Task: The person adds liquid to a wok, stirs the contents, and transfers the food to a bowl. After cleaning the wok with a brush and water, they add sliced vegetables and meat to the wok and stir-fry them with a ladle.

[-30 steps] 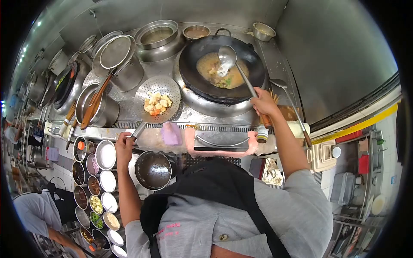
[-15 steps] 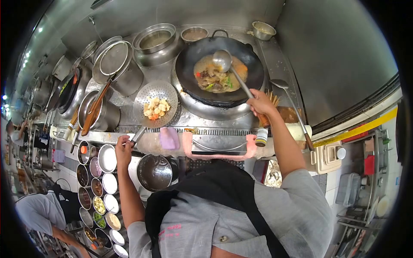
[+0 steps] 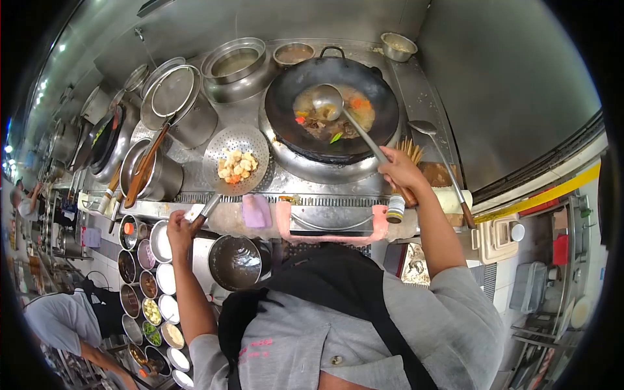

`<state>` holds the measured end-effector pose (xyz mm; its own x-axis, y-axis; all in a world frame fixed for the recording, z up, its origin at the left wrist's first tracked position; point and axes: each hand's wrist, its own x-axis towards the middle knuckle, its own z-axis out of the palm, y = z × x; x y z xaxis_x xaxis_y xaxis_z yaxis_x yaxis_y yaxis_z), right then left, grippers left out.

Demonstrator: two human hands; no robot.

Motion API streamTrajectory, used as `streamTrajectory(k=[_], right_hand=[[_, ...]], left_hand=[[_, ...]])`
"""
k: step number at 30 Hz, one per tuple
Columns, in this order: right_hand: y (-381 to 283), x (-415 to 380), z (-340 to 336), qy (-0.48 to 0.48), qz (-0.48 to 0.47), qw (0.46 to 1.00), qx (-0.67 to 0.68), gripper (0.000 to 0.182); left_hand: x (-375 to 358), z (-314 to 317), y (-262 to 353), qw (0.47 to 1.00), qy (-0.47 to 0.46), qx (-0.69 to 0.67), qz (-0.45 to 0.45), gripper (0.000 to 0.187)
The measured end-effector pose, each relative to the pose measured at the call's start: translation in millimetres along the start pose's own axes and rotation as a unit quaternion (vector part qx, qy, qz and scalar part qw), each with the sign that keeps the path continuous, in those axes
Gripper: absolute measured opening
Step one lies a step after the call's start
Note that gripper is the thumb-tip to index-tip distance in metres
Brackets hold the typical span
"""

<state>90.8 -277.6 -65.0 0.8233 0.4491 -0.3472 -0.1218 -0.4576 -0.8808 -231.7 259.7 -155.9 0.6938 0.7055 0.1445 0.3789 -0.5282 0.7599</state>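
My right hand [image 3: 400, 170] is closed round the handle of a long metal ladle [image 3: 357, 127]. The ladle's bowl dips into a stew [image 3: 318, 127] of brown, orange and green pieces in a black wok [image 3: 283, 97]. Low at the left, my left hand [image 3: 181, 231] has its fingers curled at the wooden handle end of a perforated strainer [image 3: 255, 144]. Pale, chunky food pieces with some orange [image 3: 236, 166] lie in the strainer, left of the wok.
Steel pots [image 3: 234, 84] and a mesh strainer [image 3: 174, 91] stand at the back left. Several ingredient bowls [image 3: 151, 311] line my left side. A spatula [image 3: 448, 159] rests at the right. A purple cloth [image 3: 256, 211] lies on the front edge. Another person [image 3: 68, 318] bends at the lower left.
The ladle's bowl has moved slightly left and down through the stew, with my right hand shifting a little down and right. My left hand has slid slightly left and down.
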Motion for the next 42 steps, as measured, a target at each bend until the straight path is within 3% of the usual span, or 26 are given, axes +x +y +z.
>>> streamTrajectory(k=[2, 4, 6, 8, 11, 12, 15, 17, 20, 21, 27, 30, 33, 36, 39, 42], right_hand=[[7.4, -14.3, -1.2, 0.011, -0.008, 0.999, 0.035, 0.060], [13.2, -32.5, 0.2, 0.055, -0.016, 0.997, 0.047, 0.061], [34.9, -34.6, 2.0, 0.140, -0.070, 0.985, -0.066, 0.060], [70.7, -22.8, 6.9, 0.226, -0.164, 0.937, -0.208, 0.059], [16.3, -39.9, 8.9, 0.056, -0.004, 0.995, 0.083, 0.057], [13.4, -32.0, 7.3, 0.050, -0.007, 0.995, 0.081, 0.056], [7.3, 7.9, 4.9, 0.060, -0.030, 0.996, 0.063, 0.052], [-1.2, 37.3, 10.2, 0.107, -0.060, 0.992, 0.033, 0.050], [-7.1, 65.5, 13.4, 0.100, -0.043, 0.994, -0.004, 0.047], [-7.0, 64.8, 12.1, 0.046, -0.018, 0.998, 0.040, 0.046], [-16.2, -25.9, 5.6, -0.052, 0.017, 0.993, 0.107, 0.044], [-10.4, -29.0, -7.6, -0.009, 0.033, 0.998, 0.053, 0.046], [-1.1, 0.9, 2.2, 0.053, 0.017, 0.998, 0.017, 0.049], [-11.1, -2.3, 16.5, 0.075, 0.020, 0.997, 0.003, 0.057], [-13.8, -32.7, 18.6, 0.046, -0.012, 0.998, 0.043, 0.058], [-8.6, -75.2, 15.5, 0.111, -0.074, 0.989, -0.057, 0.056]], left_hand=[[1.1, -12.6, -38.5, 0.995, 0.069, 0.045, 0.054, 0.025], [-1.5, -33.5, -76.1, 0.991, 0.078, 0.101, 0.034, 0.030], [-9.8, -50.2, -107.0, 0.986, 0.070, 0.153, -0.013, 0.034], [-18.1, -57.7, -124.6, 0.975, 0.067, 0.205, -0.045, 0.037], [-19.5, -60.1, -132.7, 0.974, 0.037, 0.203, -0.095, 0.040], [-19.4, -59.8, -134.1, 0.975, 0.024, 0.189, -0.113, 0.042], [-9.4, -59.1, -167.8, 0.972, 0.011, 0.230, -0.038, 0.042], [-3.0, -60.5, -153.4, 0.959, -0.006, 0.282, -0.040, 0.043], [1.3, -62.3, -151.6, 0.941, -0.031, 0.336, -0.018, 0.044], [2.4, -62.8, -156.3, 0.936, -0.039, 0.350, -0.007, 0.044], [5.4, -65.3, -194.2, 0.942, -0.054, 0.331, 0.025, 0.036], [6.5, -67.7, -218.5, 0.974, -0.028, 0.226, -0.002, 0.028], [11.2, -70.1, -222.5, 0.922, -0.050, 0.367, 0.110, 0.023], [18.1, -69.0, -215.7, 0.940, -0.059, 0.333, 0.055, 0.020], [5.4, -76.9, -181.9, 0.946, -0.062, 0.311, 0.068, 0.021], [4.0, -78.1, -215.7, 0.934, -0.028, 0.324, 0.148, 0.017]])
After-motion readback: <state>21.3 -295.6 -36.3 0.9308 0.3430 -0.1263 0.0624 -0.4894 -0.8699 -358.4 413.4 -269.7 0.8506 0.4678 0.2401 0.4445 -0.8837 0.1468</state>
